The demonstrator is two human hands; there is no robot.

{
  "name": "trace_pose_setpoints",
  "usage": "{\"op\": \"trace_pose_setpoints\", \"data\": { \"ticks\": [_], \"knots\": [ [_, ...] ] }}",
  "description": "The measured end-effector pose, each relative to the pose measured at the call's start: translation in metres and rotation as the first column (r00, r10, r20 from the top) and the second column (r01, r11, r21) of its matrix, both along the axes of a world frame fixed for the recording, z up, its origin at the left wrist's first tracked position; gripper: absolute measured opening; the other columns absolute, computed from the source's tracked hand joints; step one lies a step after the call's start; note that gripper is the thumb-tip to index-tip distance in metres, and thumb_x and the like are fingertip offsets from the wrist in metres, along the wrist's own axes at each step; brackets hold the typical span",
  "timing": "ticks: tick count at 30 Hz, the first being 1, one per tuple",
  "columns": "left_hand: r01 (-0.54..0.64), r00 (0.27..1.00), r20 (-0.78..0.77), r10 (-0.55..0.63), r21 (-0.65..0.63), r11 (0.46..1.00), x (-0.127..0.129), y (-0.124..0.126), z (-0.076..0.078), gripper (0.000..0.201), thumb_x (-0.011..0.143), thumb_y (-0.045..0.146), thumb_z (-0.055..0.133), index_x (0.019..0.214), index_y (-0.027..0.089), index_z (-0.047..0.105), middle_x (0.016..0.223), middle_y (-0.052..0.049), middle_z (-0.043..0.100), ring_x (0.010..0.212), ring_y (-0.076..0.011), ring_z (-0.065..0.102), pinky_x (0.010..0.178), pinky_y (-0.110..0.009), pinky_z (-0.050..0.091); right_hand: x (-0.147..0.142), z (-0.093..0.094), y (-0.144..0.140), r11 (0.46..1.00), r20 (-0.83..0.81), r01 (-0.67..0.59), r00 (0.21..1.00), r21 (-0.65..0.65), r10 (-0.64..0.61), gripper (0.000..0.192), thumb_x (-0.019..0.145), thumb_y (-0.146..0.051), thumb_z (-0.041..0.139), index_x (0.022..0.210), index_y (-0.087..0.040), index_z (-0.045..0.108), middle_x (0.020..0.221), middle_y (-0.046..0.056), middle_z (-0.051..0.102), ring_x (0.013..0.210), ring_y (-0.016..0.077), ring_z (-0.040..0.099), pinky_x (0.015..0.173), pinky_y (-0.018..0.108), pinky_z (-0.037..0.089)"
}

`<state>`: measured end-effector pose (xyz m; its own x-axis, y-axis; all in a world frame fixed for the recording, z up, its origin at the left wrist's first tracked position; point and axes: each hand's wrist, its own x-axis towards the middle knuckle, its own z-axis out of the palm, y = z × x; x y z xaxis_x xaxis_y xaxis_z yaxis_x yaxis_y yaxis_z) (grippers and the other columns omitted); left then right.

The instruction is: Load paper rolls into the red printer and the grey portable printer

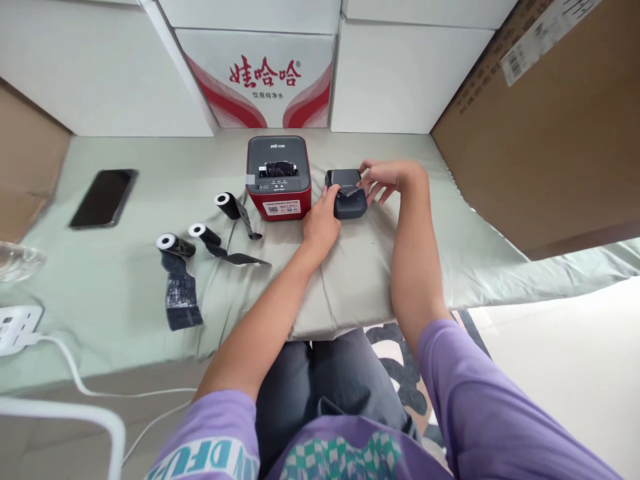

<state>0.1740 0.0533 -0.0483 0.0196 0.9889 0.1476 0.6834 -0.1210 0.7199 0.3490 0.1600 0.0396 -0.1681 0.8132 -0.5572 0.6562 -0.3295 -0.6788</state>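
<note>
A small dark portable printer (351,207), with a thin dark strip across its top, lies on the cloth-covered surface. Against its left side is my left hand (321,220), thumb and fingers closed on the casing. My right hand (384,177) grips the right side with bent fingers, some spread past the edge; its fingertips are partly hidden. Just left of my hands stands a larger red and black label printer (279,179), dark paper showing in its top slot. Three black paper rolls, a rear roll (227,205), a middle roll (206,235) and a front roll (176,245), trail loose strips.
A phone (104,199) lies at the left. White boxes (385,77) line the back, one with red lettering. Tall brown cartons stand at the right (545,133) and left (27,160). A white power strip (19,328) with a cable (75,370) sits at the left edge.
</note>
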Motion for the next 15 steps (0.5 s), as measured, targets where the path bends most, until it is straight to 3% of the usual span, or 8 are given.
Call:
{"op": "trace_pose_setpoints", "data": {
  "ticks": [6,15],
  "knots": [
    [-0.018,1.000,0.010,0.018,0.040,0.999,-0.0022,0.0011,-0.0060,0.078,0.088,0.001,0.046,0.160,0.033,0.044,0.145,-0.005,0.068,0.126,-0.0309,0.069,0.110,-0.049,0.057,0.0036,-0.0052,-0.0047,1.000,-0.065,0.009,0.998,0.025,-0.007,0.046,0.082,-0.029,0.086,0.119,-0.022,0.059,0.092,0.011,0.076,0.095,0.0375,0.079,0.088,0.063,0.065],
    [-0.042,0.999,0.030,0.045,-0.088,0.995,-0.0018,0.0006,0.0006,0.077,0.093,0.007,0.049,0.166,0.027,0.034,0.143,-0.013,0.068,0.131,-0.0364,0.067,0.115,-0.054,0.050,0.0060,-0.0066,-0.0017,1.000,-0.082,0.008,0.997,0.027,-0.006,0.047,0.082,-0.024,0.086,0.121,-0.021,0.060,0.096,0.013,0.076,0.097,0.0386,0.079,0.089,0.065,0.065]
  ]
}}
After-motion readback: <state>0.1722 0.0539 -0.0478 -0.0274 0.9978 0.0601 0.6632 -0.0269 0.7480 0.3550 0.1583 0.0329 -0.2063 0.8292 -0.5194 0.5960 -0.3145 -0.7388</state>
